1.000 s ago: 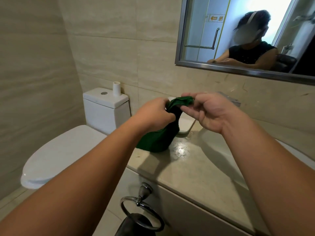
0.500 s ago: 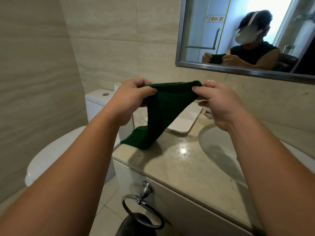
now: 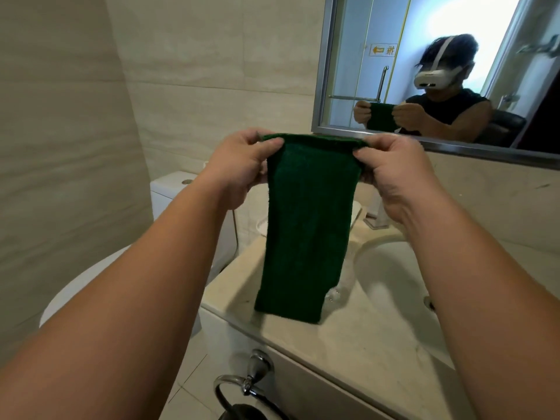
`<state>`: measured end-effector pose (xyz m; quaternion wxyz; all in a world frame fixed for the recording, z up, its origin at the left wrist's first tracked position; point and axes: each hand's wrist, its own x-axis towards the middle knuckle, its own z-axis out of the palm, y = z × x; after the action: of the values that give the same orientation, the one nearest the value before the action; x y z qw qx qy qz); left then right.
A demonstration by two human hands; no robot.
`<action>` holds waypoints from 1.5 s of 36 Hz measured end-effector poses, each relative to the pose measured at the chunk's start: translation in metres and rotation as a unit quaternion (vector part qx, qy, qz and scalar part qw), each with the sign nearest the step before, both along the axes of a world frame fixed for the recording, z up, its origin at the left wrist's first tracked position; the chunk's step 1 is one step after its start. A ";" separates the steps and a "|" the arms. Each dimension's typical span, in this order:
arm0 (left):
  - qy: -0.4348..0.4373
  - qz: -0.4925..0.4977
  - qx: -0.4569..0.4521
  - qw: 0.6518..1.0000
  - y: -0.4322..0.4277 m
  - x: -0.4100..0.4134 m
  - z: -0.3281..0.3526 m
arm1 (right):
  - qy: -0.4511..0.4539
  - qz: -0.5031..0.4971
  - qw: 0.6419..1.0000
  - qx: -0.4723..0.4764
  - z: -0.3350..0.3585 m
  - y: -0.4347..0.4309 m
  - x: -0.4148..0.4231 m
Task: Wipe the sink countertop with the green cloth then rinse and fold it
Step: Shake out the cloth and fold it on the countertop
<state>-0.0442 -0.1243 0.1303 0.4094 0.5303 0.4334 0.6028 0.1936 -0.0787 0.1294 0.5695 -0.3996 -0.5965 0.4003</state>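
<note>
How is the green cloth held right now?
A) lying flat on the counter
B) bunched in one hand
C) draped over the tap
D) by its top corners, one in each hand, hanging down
D: the left hand and right hand each pinch a top corner of the hanging green cloth.

Toilet [image 3: 88,286] at left, mirror [image 3: 430,37] above, chrome towel ring [image 3: 239,386] below

Large beige stone-look tiles cover the back wall [image 3: 212,71] and the left wall [image 3: 60,131]. A metal-framed mirror [image 3: 357,31] hangs at upper right, reflecting a glass door with a long bar handle [image 3: 382,83], a small arrow sign [image 3: 383,50] and bright light. A white toilet [image 3: 85,286] with its cistern [image 3: 169,195] stands at left on a pale tiled floor [image 3: 197,368]. A chrome towel ring [image 3: 242,386] hangs low in front
</note>
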 end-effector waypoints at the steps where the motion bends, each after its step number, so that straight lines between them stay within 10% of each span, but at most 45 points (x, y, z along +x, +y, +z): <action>1: 0.015 0.011 0.026 0.999 0.002 0.001 0.007 | 0.007 -0.009 1.000 0.020 0.008 -0.001 0.001; 9: 0.026 -0.065 0.163 0.984 -0.024 -0.001 0.042 | 0.132 0.126 0.980 0.076 0.051 -0.041 0.015; 15: 0.112 -0.308 -0.117 0.938 -0.046 -0.018 -0.016 | -0.074 0.298 0.947 -0.098 0.010 -0.066 0.039; 20: 0.176 -0.393 -0.268 0.862 -0.052 -0.014 -0.089 | -0.282 0.378 0.837 -0.276 -0.056 -0.058 0.040; 25: 0.154 -0.352 -0.324 0.864 -0.050 -0.013 -0.130 | -0.287 0.357 0.820 -0.345 -0.104 -0.046 0.039; 39: 0.257 0.015 -0.228 0.939 0.036 0.003 -0.145 | -0.275 0.033 0.937 -0.214 -0.133 0.020 0.016; 54: 0.448 0.081 -0.189 0.870 0.058 0.027 -0.154 | -0.492 0.033 0.859 -0.137 -0.140 0.040 0.004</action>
<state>-0.0169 -0.0661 -0.0233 0.2133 0.6191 0.7171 0.2386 0.1975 -0.0387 -0.0102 0.1279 -0.5989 -0.7507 0.2478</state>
